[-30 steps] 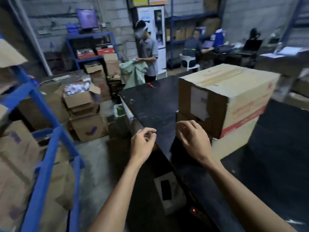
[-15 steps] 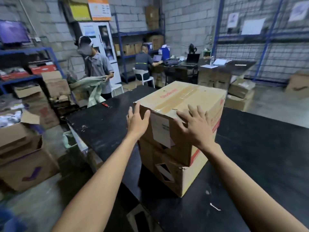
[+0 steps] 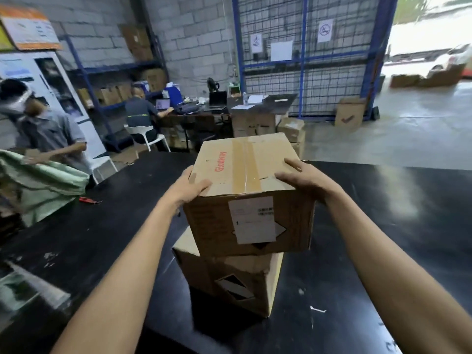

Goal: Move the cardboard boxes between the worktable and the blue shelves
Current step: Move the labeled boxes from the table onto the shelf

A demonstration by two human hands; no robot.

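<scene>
We've got both hands on the top cardboard box (image 3: 245, 180): left hand (image 3: 187, 187) clamped on its near-left top corner, thumb over the lid; right hand (image 3: 304, 178) gripping the right top edge, fingers spread across the lid. The box sits stacked on a lower cardboard box (image 3: 229, 279), twisted a bit vs. the one below, both on the black worktable (image 3: 102, 238).

Writing: red "Giodway"-ish brand word along the lid's left side, blurry so we can't be sure of the spelling. Brown packing tape runs down the lid's centre. White shipping label w/ barcode on the near face, text too small to read; black diamond mark partly under it. Lower box shows a diamond-shaped sticker, unreadable.

Red cutter (image 3: 88, 200) lies on the table at left, well apart from the boxes. A person in grey (image 3: 48, 134) at left handles a green sack (image 3: 43, 185). Blue shelves (image 3: 112, 80) w/ cartons stand against the back wall.
</scene>
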